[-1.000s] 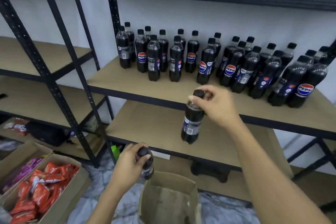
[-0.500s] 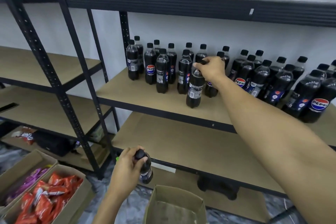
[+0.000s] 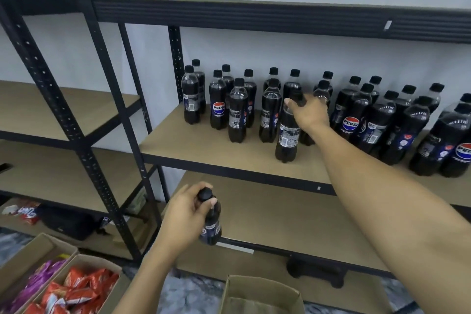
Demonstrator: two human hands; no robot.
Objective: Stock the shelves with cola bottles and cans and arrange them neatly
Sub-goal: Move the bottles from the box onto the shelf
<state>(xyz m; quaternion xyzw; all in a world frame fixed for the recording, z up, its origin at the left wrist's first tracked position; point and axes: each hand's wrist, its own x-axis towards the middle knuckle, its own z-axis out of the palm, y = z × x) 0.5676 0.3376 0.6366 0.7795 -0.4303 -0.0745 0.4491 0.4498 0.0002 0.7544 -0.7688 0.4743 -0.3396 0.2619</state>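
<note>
- The fingers (image 3: 293,103) of my right hand (image 3: 309,113) are wrapped round the neck and cap of a cola bottle (image 3: 287,135); the thumb tip shows on the near side and the cap itself is hidden under the palm.
- That bottle stands upright on the middle shelf (image 3: 216,150), near its front edge and in front of the others.
- My left hand (image 3: 184,216) is lower down, its fingers clamped on the neck of a second bottle (image 3: 211,222), just under the black cap; the bottle hangs upright in front of the lower shelf (image 3: 293,222).
- I see a group of bottles (image 3: 229,107) directly behind and left of the right hand, in loose rows with uneven gaps and labels facing different ways.
- One bottle just behind the held one is partly hidden by my wrist.
- A denser cluster (image 3: 382,120) crowds the shelf to the right of my forearm, packed close, running out of view at the right edge.
- The shelf's front strip to the left of the placed bottle is bare board.
- A black upright post (image 3: 175,58) stands at the left end of the rows.
- Below, an open cardboard box (image 3: 262,293) sits on the floor between my arms.
- At bottom left, a carton (image 3: 84,262) holds red snack packets (image 3: 76,290).
</note>
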